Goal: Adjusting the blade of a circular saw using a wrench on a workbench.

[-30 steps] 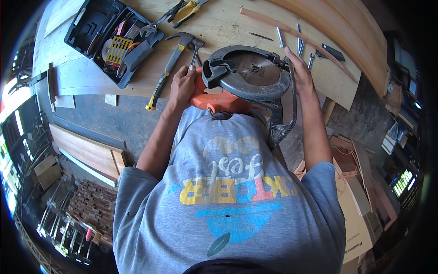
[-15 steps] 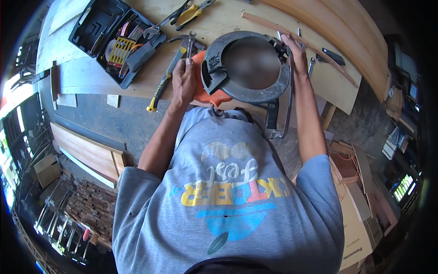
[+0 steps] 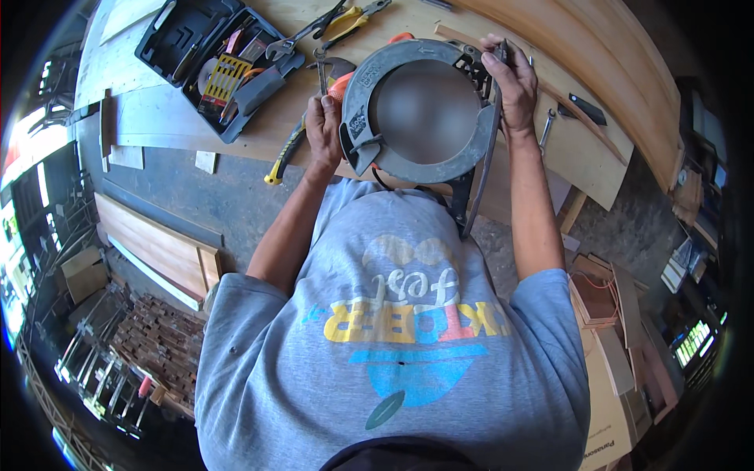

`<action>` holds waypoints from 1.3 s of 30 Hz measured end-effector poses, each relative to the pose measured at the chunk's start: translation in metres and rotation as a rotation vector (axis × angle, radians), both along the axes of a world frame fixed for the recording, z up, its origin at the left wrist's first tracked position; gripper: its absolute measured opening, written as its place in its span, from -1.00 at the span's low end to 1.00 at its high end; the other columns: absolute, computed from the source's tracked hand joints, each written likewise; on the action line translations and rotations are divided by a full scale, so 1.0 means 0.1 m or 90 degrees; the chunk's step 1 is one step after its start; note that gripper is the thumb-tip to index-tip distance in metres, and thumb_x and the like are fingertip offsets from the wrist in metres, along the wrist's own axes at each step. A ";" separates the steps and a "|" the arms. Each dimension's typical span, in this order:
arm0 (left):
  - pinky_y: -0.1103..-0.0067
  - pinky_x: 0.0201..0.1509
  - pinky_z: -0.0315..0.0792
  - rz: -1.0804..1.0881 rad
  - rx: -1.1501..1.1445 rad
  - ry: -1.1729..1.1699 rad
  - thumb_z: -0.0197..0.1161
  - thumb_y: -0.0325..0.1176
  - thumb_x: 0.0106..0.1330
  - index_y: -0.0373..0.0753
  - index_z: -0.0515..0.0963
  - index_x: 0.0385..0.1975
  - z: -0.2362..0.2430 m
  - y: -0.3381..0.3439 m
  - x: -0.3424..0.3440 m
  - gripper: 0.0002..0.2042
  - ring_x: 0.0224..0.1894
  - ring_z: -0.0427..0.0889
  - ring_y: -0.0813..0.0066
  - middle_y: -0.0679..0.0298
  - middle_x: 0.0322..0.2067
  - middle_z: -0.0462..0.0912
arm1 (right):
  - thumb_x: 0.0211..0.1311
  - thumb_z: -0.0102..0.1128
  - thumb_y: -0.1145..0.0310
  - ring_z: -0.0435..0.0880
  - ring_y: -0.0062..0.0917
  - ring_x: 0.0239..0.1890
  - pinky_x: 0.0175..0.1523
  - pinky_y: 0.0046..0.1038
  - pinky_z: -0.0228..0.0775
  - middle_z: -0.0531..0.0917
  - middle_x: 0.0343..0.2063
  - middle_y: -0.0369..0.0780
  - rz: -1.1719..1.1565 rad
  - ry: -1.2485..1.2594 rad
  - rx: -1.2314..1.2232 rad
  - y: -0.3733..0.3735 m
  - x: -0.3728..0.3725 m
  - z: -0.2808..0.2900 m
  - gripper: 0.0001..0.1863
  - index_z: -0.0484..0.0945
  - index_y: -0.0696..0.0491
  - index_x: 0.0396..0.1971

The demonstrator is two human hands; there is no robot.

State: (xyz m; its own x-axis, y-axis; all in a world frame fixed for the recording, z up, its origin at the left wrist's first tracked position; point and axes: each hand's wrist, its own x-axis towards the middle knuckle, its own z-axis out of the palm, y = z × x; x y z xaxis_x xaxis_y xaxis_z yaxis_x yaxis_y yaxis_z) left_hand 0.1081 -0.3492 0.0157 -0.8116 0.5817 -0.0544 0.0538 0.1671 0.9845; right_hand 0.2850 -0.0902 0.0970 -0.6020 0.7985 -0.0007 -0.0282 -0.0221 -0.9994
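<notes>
A circular saw (image 3: 364,82) with a round grey guard and an orange body is raised in front of my chest, over the bench's near edge. The round middle of the guard is blurred. My left hand (image 3: 322,133) is closed around a small wrench (image 3: 321,69), whose head stands up above the fingers, and it rests against the saw's orange side. On the right, my right hand (image 3: 514,86) grips the saw's dark base plate (image 3: 485,161) near its upper end. A claw hammer (image 3: 287,153) with a yellow and grey handle lies behind my left hand.
An open black toolbox (image 3: 228,129) with small tools sits at the left of the wooden bench (image 3: 149,125). Near it lie an adjustable wrench (image 3: 283,49) and yellow-handled pliers (image 3: 357,22). A thin wood strip (image 3: 585,122) and another wrench (image 3: 547,129) lie to the right.
The saw has tilted, its base plate now turned more edge-on and its orange body more hidden. My right hand has shifted slightly up, its fingers over the plate's upper end.
</notes>
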 end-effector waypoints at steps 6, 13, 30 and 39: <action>0.50 -0.39 0.33 -0.016 -0.064 0.029 -0.05 -0.16 0.63 -0.25 0.34 -0.38 0.05 0.06 -0.10 -0.66 -0.49 0.29 0.54 0.31 -0.51 0.38 | 0.39 0.25 0.27 0.58 -0.59 -0.10 0.10 -0.59 0.36 0.67 -0.19 -0.28 -0.122 -0.130 0.071 -0.16 0.02 0.14 -0.67 0.61 0.18 0.00; 0.41 -0.39 0.36 0.009 -0.157 0.107 0.00 -0.20 0.60 -0.30 0.36 -0.40 0.11 0.19 -0.15 -0.67 -0.50 0.32 0.45 0.23 -0.54 0.41 | 0.37 0.33 0.07 0.57 -0.61 -0.29 -0.10 -0.61 0.37 0.67 -0.36 -0.28 -0.242 -0.316 0.062 -0.30 0.13 0.28 -0.60 0.67 0.19 -0.24; 0.26 -0.22 0.50 -0.073 -0.457 0.123 0.20 -0.19 0.42 -0.37 0.65 -0.31 -0.03 0.42 -0.76 -0.69 -0.39 0.63 -0.02 -0.03 -0.40 0.71 | 0.31 0.38 0.03 0.62 -0.67 -0.41 -0.22 -0.66 0.38 0.72 -0.49 -0.35 -0.283 -0.289 0.002 -0.28 0.30 0.25 -0.62 0.77 0.10 -0.28; 0.38 -0.20 0.52 -0.099 -0.425 0.124 0.27 -0.19 0.38 -0.40 0.69 -0.20 -0.01 0.40 -0.84 -0.68 -0.40 0.63 0.13 0.03 -0.33 0.74 | 0.32 0.35 -0.03 0.65 -0.67 -0.49 -0.34 -0.66 0.40 0.75 -0.50 -0.32 -0.210 -0.309 -0.015 -0.25 -0.05 0.44 -0.57 0.78 0.10 -0.25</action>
